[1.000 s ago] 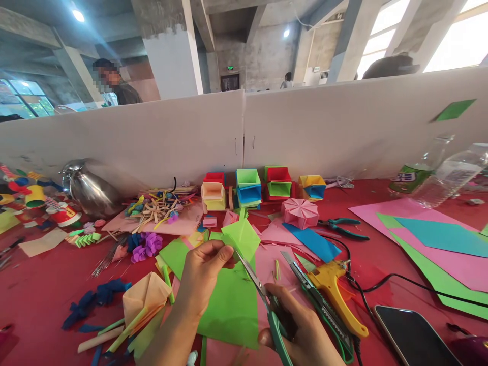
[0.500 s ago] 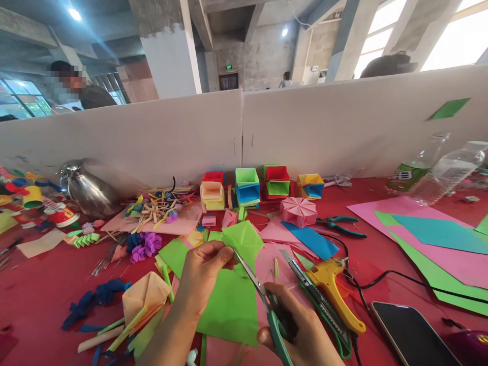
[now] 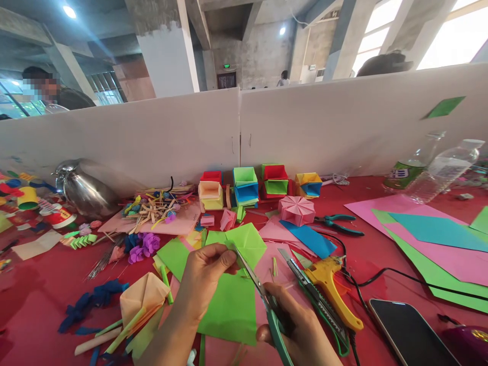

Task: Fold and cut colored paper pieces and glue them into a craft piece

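Over a green sheet (image 3: 232, 317) on a red table (image 3: 30, 305), we see a pair of hands working a folded green paper (image 3: 249, 240), which lies just beyond the sheet's far edge. The left hand (image 3: 208, 269) reaches in over the sheet's left side, thumb and forefinger pinching the paper's near left corner. The right hand (image 3: 295, 325), to the right of the sheet, curls its fingers around the handles of scissors (image 3: 261, 290); how the thumb sits in the loops we cannot tell. The blade tips meet the paper beside the left fingertips, though we cannot make out how far apart the blades stand.

A second ago, we saw the paper raised, its top point overlapping a small green scrap (image 3: 240, 214); now it has tipped lower and turned rightward, leaving the scrap exposed. Both grips look unchanged. Behind the white partition (image 3: 171, 132), beyond the sheet, a person (image 3: 76, 97) has moved farther left.

Right of the sheet, we note a utility knife (image 3: 318, 301) and a yellow glue gun (image 3: 337, 297); left of it, a folded peach paper (image 3: 143, 295).
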Demonstrator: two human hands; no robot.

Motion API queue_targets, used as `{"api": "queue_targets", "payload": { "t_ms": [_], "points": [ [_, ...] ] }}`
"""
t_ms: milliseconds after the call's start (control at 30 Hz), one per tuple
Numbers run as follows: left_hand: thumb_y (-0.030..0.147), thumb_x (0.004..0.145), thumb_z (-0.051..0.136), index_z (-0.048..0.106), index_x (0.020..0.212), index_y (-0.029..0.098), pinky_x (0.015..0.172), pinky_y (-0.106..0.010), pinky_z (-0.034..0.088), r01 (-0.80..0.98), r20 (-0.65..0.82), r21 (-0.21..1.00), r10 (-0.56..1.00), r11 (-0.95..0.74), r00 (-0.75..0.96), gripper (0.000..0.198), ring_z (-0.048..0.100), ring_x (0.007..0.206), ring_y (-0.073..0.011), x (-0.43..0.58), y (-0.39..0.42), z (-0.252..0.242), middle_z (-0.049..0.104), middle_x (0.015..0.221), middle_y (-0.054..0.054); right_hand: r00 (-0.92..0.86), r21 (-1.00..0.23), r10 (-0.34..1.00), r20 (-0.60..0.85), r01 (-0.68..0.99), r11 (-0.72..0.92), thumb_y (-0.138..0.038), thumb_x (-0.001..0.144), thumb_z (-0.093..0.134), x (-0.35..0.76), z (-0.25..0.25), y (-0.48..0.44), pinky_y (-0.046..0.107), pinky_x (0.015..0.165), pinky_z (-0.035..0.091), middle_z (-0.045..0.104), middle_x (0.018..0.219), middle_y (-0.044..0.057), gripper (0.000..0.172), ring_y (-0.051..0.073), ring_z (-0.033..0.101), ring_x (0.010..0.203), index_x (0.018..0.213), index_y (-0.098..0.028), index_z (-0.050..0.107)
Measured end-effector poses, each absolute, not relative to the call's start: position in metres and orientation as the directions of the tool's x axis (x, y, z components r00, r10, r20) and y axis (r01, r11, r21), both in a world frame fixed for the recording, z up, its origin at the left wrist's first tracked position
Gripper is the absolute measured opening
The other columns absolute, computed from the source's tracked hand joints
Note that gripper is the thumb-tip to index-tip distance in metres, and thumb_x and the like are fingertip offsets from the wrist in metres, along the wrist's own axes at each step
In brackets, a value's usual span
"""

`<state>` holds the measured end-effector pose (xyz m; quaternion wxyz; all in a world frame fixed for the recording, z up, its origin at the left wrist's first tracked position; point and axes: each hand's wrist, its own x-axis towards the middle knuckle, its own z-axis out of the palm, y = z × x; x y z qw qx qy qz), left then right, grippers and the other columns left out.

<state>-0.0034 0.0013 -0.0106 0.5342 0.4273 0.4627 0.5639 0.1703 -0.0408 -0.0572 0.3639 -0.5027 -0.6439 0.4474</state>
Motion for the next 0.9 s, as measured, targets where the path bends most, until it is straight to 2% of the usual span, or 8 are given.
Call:
{"api": "queue_targets", "payload": {
  "t_ms": [167,300,467,600,767,900],
  "points": [
    [0.028,0.067,0.072,0.067,0.058,0.015,0.058,-0.021,0.048,-0.161,-0.022,0.987,0.998,0.011,-0.063,0.016,0.058,0.054,-0.0117,-0.003,-0.001,-0.008,0.064,0.053,0.0,-0.248,-0.94,0.967,0.065,0.31,0.143,-0.053,0.07,0.063,0.17,-0.055,-0.043,0.023,0.045,0.019,0.029,0.055,-0.009,0.047,0.009,0.025,0.048,0.102,-0.021,0.051],
    [0.028,0.066,0.072,0.066,0.056,0.015,0.056,-0.021,0.046,-0.136,-0.03,0.99,0.999,0.026,-0.031,0.018,0.057,0.053,-0.012,0.001,-0.003,-0.006,0.063,0.051,0.0,-0.249,-0.93,0.964,0.095,0.323,0.175,-0.054,0.073,0.058,0.17,-0.053,-0.044,0.022,0.044,0.021,0.032,0.054,-0.009,0.043,0.01,0.027,0.048,0.101,-0.021,0.051],
    [0.028,0.066,0.072,0.067,0.055,0.015,0.057,-0.021,0.046,-0.13,-0.038,0.991,0.999,0.033,-0.032,0.018,0.057,0.053,-0.0118,0.002,-0.003,-0.007,0.064,0.051,0.0,-0.227,-0.924,0.971,0.073,0.35,0.152,-0.055,0.069,0.062,0.171,-0.057,-0.041,0.022,0.045,0.025,0.034,0.053,-0.008,0.047,0.01,0.029,0.047,0.1,-0.021,0.053],
    [0.027,0.066,0.072,0.067,0.056,0.014,0.057,-0.021,0.047,-0.141,-0.039,0.989,0.999,0.034,-0.035,0.017,0.057,0.053,-0.0115,0.003,-0.002,-0.009,0.064,0.051,0.0,-0.212,-0.922,0.975,0.07,0.359,0.145,-0.047,0.068,0.066,0.173,-0.066,-0.039,0.021,0.044,0.03,0.04,0.053,-0.007,0.043,0.01,0.035,0.046,0.101,-0.02,0.056],
    [0.028,0.064,0.074,0.067,0.059,0.014,0.055,-0.021,0.049,-0.227,-0.065,0.973,0.995,0.046,-0.078,0.016,0.059,0.052,-0.0115,0.005,0.002,-0.019,0.065,0.052,0.0,-0.161,-0.95,0.985,0.059,0.294,0.105,-0.037,0.068,0.067,0.17,-0.076,-0.04,0.02,0.047,0.034,0.046,0.054,-0.006,0.039,0.011,0.042,0.047,0.102,-0.02,0.058],
    [0.03,0.063,0.075,0.065,0.061,0.014,0.056,-0.021,0.051,-0.287,-0.068,0.958,0.988,0.026,-0.138,0.019,0.058,0.053,-0.0101,0.002,0.006,-0.022,0.062,0.052,0.003,-0.093,-0.982,0.992,0.086,0.158,0.1,-0.045,0.074,0.061,0.17,-0.079,-0.034,0.021,0.046,0.035,0.048,0.058,-0.006,0.041,0.011,0.044,0.048,0.105,-0.021,0.05]
  ]
}}
